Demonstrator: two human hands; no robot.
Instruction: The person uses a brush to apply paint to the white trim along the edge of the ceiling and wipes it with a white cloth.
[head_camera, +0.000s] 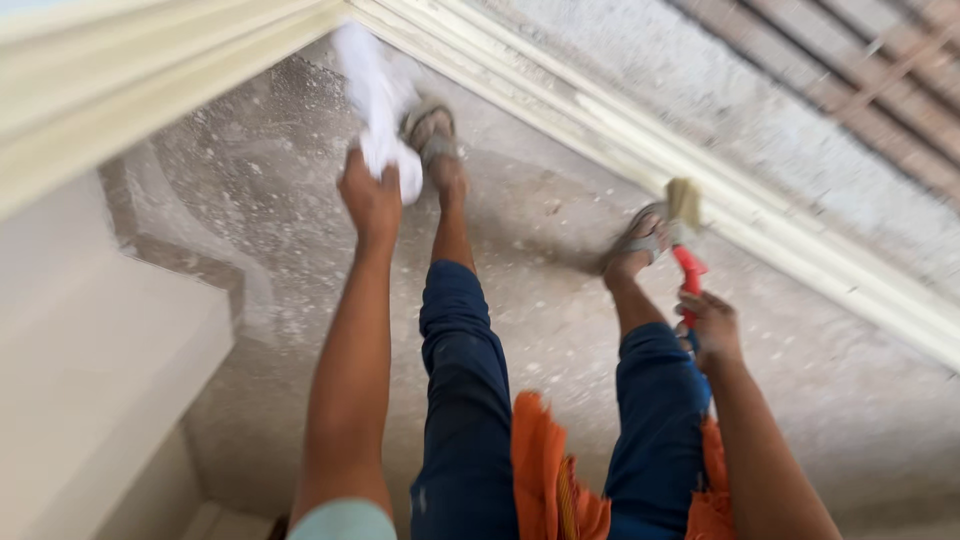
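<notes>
1. Above your left hand (370, 200), a crumpled white cloth (378, 95) rises to the corner where two cream-painted frame members meet; your fingers are closed around its lower end.
2. Keep that cloth bunched tight and pressed flat into the corner of the cream frame (520, 85), so no loose tail drags across wet paint.
3. Your right hand (712, 330) is closed around the red handle of a paintbrush (686, 230); its pale bristles point up, touching or just short of the frame's lower edge. The blur hides which.
4. Load the bristles lightly and stroke along the moulding, not across it.
5. Below both hands, your sandalled feet (440, 140) stand on a paint-speckled concrete floor (560, 330); keep them planted and well apart while you reach.
6. Between your forearms, an orange cloth (540, 470) hangs at your waist, clear of the brush.
</notes>
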